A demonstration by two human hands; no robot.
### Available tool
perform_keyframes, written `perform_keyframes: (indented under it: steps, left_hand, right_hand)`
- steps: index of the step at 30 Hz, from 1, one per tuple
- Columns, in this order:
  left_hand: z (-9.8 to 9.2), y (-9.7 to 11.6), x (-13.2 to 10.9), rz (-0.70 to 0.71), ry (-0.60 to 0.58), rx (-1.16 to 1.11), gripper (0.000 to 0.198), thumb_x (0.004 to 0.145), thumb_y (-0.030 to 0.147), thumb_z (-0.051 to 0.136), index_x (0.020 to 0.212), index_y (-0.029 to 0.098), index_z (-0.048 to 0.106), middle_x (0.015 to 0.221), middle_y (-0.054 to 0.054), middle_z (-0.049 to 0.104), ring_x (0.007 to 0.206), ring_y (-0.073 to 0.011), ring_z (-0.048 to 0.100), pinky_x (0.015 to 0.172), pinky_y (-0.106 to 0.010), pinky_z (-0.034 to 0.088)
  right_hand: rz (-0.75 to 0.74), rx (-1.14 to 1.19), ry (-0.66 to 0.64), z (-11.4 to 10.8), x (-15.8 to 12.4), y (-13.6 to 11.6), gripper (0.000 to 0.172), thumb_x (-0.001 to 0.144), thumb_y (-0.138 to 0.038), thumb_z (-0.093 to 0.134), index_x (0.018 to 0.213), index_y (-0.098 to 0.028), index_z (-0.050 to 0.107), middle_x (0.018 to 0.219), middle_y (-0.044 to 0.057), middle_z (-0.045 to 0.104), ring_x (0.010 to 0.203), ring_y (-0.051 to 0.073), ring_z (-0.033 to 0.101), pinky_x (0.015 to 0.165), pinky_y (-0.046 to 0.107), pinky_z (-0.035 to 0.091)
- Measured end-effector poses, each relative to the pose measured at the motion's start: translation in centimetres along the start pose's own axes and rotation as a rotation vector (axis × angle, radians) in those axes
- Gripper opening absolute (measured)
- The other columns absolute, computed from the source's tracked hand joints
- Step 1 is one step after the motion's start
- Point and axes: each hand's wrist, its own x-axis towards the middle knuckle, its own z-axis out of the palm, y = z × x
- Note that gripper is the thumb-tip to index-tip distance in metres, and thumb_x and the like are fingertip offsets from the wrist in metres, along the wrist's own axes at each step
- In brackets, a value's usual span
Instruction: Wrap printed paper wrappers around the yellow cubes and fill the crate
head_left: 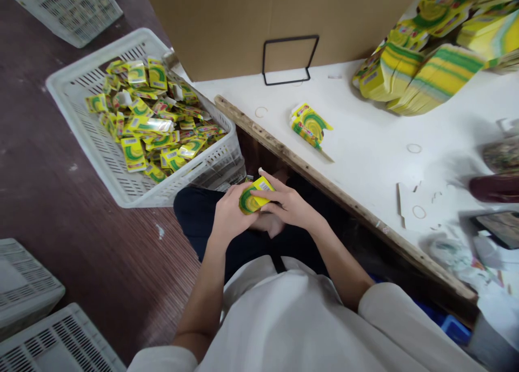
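Over my lap, a small yellow and green carton (254, 194) is gripped between both hands. My left hand (232, 212) wraps its left side with the fingers closed on it. From the right, my right hand (287, 201) holds the carton's other end, fingers lying along its edge and face. To the left stands a white plastic crate (140, 199) with many cartons of the same print (138, 120) heaped in it. On the white table (360, 161) lies a small stack of flat cartons (311, 126).
Bundled flat cartons (421, 80) are piled at the table's back right. A black wire stand (290, 61) stands before a large cardboard box (292, 20). Rubber bands (414, 148) and a phone (500, 227) lie on the table. More crates (52, 345) are on the floor.
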Motion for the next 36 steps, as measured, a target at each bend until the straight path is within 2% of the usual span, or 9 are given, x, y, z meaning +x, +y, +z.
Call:
perform_keyframes:
  steps: [3,8,17,19,21,25,28,33,36]
  left_hand:
    - [0.0,-0.1,-0.1,-0.009,-0.004,0.000,0.057,0.068,0.020,0.077,0.123,0.019,0.060,0.118,-0.009,0.071,0.107,-0.0255,0.069,0.096,-0.040,0.057]
    - [0.3,0.2,-0.2,-0.010,-0.004,-0.021,0.055,0.069,0.024,0.078,0.121,0.020,0.060,0.114,-0.007,0.072,0.104,-0.0249,0.070,0.094,-0.039,0.058]
    - [0.4,0.3,-0.1,-0.023,-0.030,-0.035,0.054,0.067,0.025,0.078,0.118,0.021,0.061,0.112,-0.007,0.072,0.101,-0.0261,0.071,0.091,-0.040,0.059]
    - [0.5,0.3,-0.2,-0.016,-0.022,-0.033,0.054,0.068,0.024,0.077,0.119,0.020,0.061,0.112,-0.008,0.072,0.102,-0.0258,0.071,0.092,-0.039,0.059]
    - [0.5,0.3,-0.2,0.000,0.009,-0.018,0.055,0.069,0.025,0.077,0.121,0.019,0.060,0.114,-0.009,0.072,0.104,-0.0260,0.070,0.093,-0.039,0.058]
    - [0.7,0.3,-0.3,0.014,0.051,0.032,0.059,0.072,0.028,0.078,0.127,0.016,0.058,0.118,-0.012,0.070,0.109,-0.0269,0.069,0.096,-0.040,0.057]
    - [0.7,0.2,-0.3,0.006,0.062,0.036,0.059,0.073,0.027,0.078,0.128,0.017,0.058,0.120,-0.012,0.070,0.110,-0.0265,0.068,0.096,-0.040,0.057]
    - [0.9,0.2,-0.4,0.016,0.074,0.013,0.057,0.074,0.027,0.077,0.127,0.020,0.059,0.121,-0.010,0.070,0.110,-0.0257,0.068,0.098,-0.039,0.057]
    - [1.2,0.4,-0.4,0.004,0.099,0.051,0.060,0.072,0.024,0.076,0.129,0.020,0.058,0.121,-0.010,0.070,0.110,-0.0270,0.068,0.096,-0.040,0.058]
  right_hand:
    - [0.015,-0.011,0.020,0.3,0.0,-0.2,0.033,0.097,-0.032,0.061,0.127,-0.027,0.072,0.163,0.010,0.040,0.148,0.028,0.043,0.119,0.046,0.041]
    - [-0.010,-0.032,0.033,-0.3,0.5,-0.8,0.024,0.098,-0.030,0.058,0.107,-0.022,0.079,0.149,0.014,0.056,0.140,0.028,0.053,0.114,0.044,0.047]
    - [-0.005,-0.036,0.025,-0.7,0.2,-0.9,0.021,0.097,-0.030,0.060,0.102,-0.025,0.079,0.149,0.012,0.057,0.137,0.028,0.056,0.113,0.047,0.047]
    - [-0.009,-0.015,0.011,-0.6,0.2,-0.9,0.022,0.097,-0.034,0.061,0.106,-0.025,0.078,0.151,0.012,0.054,0.141,0.029,0.052,0.115,0.047,0.046]
    - [-0.013,0.013,-0.002,-0.5,0.2,-1.1,0.031,0.098,-0.038,0.058,0.122,-0.024,0.073,0.157,0.013,0.048,0.148,0.029,0.043,0.118,0.047,0.043]
    - [0.025,0.038,-0.009,-0.3,0.5,-1.3,0.052,0.103,-0.036,0.047,0.153,-0.022,0.046,0.166,0.014,0.034,0.157,0.025,0.025,0.123,0.047,0.034]
    - [0.043,0.024,-0.013,-0.3,0.6,-1.3,0.053,0.101,-0.033,0.051,0.153,-0.023,0.047,0.165,0.013,0.035,0.154,0.025,0.032,0.123,0.046,0.034]
    - [0.019,0.030,0.000,-0.3,0.4,-1.0,0.037,0.098,-0.031,0.058,0.133,-0.027,0.068,0.162,0.009,0.042,0.148,0.027,0.043,0.120,0.044,0.040]
    - [0.046,0.055,0.062,0.2,0.3,-0.8,0.052,0.097,-0.031,0.059,0.148,-0.027,0.053,0.162,0.011,0.041,0.151,0.027,0.039,0.123,0.048,0.035]
